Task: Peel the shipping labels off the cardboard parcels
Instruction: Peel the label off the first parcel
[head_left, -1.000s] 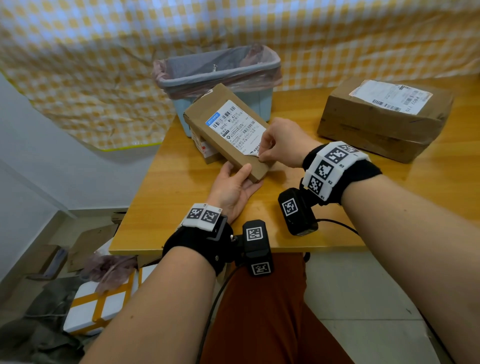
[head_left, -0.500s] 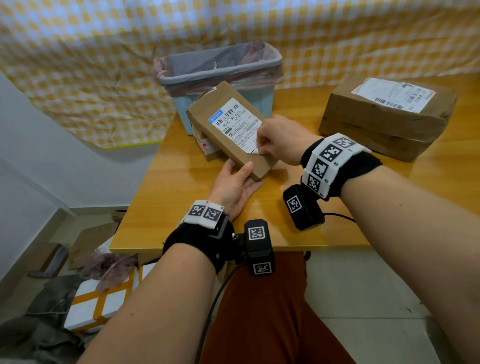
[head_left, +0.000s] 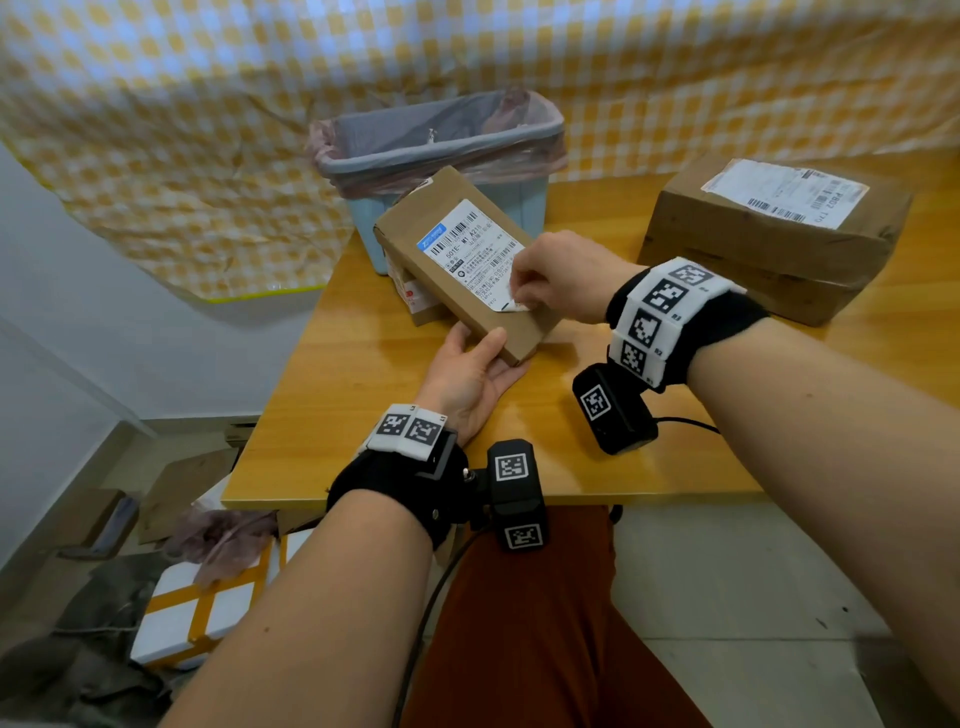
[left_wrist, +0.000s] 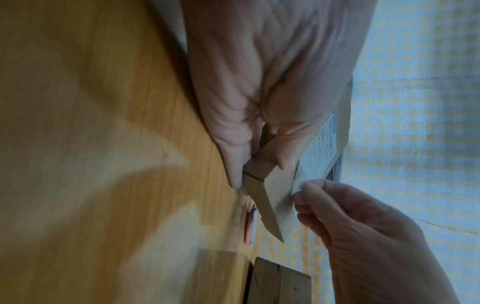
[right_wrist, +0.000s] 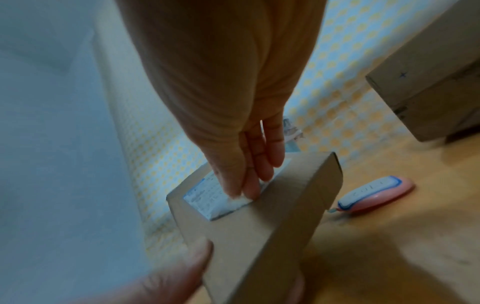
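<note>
A flat brown cardboard parcel (head_left: 441, 244) is tilted up over the wooden table, its far end towards the bin. My left hand (head_left: 475, 364) grips its near end, thumb on top and fingers underneath. A white shipping label (head_left: 470, 254) with barcodes covers its top face. My right hand (head_left: 524, 291) pinches the label's near corner (right_wrist: 240, 199), which is lifted off the cardboard. A larger brown parcel (head_left: 774, 244) with its own white label (head_left: 784, 192) lies on the table at the right.
A blue bin (head_left: 441, 156) lined with a pink bag stands at the table's back. A smaller box (head_left: 415, 299) sits under the held parcel. A pink and white tool (right_wrist: 374, 193) lies on the table. Boxes and clutter (head_left: 197, 608) lie on the floor at left.
My right hand has gone from picking at the label's near edge to pinching its corner, which now stands lifted off the cardboard. The left hand keeps its hold.
</note>
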